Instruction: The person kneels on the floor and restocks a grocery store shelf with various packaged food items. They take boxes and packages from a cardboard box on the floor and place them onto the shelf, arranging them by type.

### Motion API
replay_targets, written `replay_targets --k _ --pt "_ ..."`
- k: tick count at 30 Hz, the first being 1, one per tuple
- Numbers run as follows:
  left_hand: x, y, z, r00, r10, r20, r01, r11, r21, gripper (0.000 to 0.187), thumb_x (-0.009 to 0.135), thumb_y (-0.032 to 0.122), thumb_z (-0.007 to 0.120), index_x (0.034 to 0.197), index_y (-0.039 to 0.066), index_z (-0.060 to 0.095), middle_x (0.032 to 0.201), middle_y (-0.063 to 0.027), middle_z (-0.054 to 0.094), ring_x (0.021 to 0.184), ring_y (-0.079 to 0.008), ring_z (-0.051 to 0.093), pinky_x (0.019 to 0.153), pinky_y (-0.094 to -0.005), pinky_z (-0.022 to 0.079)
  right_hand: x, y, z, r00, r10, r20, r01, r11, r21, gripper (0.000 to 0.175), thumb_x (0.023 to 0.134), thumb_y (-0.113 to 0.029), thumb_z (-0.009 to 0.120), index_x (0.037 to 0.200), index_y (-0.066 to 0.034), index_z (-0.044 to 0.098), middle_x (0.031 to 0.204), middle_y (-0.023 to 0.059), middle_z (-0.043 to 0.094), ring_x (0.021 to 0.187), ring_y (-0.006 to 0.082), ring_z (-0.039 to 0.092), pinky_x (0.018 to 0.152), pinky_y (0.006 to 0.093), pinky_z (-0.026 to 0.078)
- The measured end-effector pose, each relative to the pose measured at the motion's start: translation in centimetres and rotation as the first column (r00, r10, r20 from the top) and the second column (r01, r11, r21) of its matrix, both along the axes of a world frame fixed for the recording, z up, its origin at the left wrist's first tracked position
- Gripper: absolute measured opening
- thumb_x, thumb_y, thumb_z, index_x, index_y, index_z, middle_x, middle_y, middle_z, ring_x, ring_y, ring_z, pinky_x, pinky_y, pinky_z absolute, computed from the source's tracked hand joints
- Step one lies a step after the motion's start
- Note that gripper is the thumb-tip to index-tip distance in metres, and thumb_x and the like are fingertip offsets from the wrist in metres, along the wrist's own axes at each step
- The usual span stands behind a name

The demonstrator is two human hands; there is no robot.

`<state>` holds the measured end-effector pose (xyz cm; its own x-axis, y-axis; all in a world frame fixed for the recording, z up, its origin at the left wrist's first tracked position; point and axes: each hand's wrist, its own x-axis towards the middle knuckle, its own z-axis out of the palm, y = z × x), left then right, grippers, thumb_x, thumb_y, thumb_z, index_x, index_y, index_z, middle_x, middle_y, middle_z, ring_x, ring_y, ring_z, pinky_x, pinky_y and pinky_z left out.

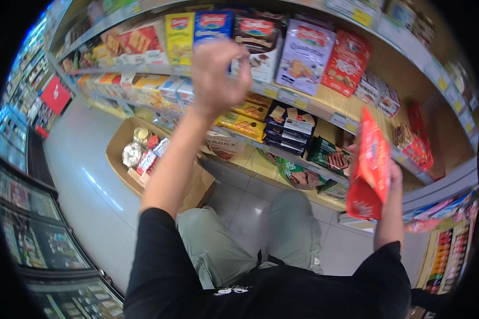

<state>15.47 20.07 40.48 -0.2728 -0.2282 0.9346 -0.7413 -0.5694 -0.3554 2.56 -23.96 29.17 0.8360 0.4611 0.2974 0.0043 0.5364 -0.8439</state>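
My left hand, blurred and with its fingers curled, is raised in front of the blue and dark brown wafer bags on the upper shelf; nothing shows plainly in it. My right hand holds a red snack bag upright before the right part of the shelves; the bag hides most of its fingers. Along the upper shelf stand a yellow wafer bag, a blue wafer bag, a dark brown wafer bag, a purple wafer bag and a red wafer bag.
An open cardboard box with jars and packets stands on the floor at the left. Dark biscuit packs and yellow packs lie on the shelf below. Glass-topped freezers line the far left. My knees are close to the shelves.
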Motion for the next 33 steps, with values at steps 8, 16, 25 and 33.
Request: replay_targets --k 8,16,25,33 --pt "-22.7 31.9 -21.6 0.594 0.459 -0.660 -0.804 0.342 -0.486 0.036 0.106 0.019 0.067 0.136 -0.002 0.067 0.127 -0.0182 0.072 0.118 -0.0299 0.068 0.106 -0.0421 0.052 -1.8 3.1 14.8 0.995 0.002 0.099 0.031 0.942 -0.334 0.088 0.102 -0.054 0.064 0.161 0.0055 0.038 0.127 0.0230 0.069 0.103 0.0307 0.074 0.082 0.0417 0.062" --pt "-64.6 11.0 -70.2 -0.399 -0.893 -0.207 -0.852 0.278 0.445 0.055 0.105 0.035 0.066 0.147 0.000 0.061 0.144 -0.0218 0.066 0.131 -0.0360 0.064 0.113 -0.0483 0.049 -2.0 12.8 0.3 0.982 0.062 -0.178 -0.087 0.987 -0.137 0.114 0.081 -0.053 0.089 0.164 0.0038 0.035 0.153 0.0267 0.053 0.110 0.0306 0.070 0.082 0.0418 0.064" --pt "-61.5 13.6 -66.4 -0.165 -0.934 -0.317 -0.984 0.136 0.111 0.053 0.107 0.036 0.065 0.146 0.000 0.061 0.143 -0.0186 0.067 0.131 -0.0312 0.065 0.114 -0.0453 0.049 -2.6 14.6 -5.1 0.928 -0.248 -0.279 0.234 0.969 -0.083 0.095 0.084 -0.051 0.086 0.153 0.0020 0.048 0.113 0.0223 0.067 0.100 0.0349 0.070 0.089 0.0487 0.061" --pt "-40.0 29.2 -37.2 -0.048 -0.600 -0.799 -0.838 0.459 -0.294 0.045 0.112 0.030 0.061 0.145 -0.001 0.061 0.140 -0.0153 0.069 0.133 -0.0241 0.064 0.120 -0.0390 0.044 -4.7 3.5 -4.0 0.935 -0.320 0.150 0.293 0.939 0.180 0.091 0.088 -0.030 0.087 0.160 0.0000 0.040 0.155 0.0191 0.058 0.141 0.0357 0.061 0.117 0.0550 0.051"
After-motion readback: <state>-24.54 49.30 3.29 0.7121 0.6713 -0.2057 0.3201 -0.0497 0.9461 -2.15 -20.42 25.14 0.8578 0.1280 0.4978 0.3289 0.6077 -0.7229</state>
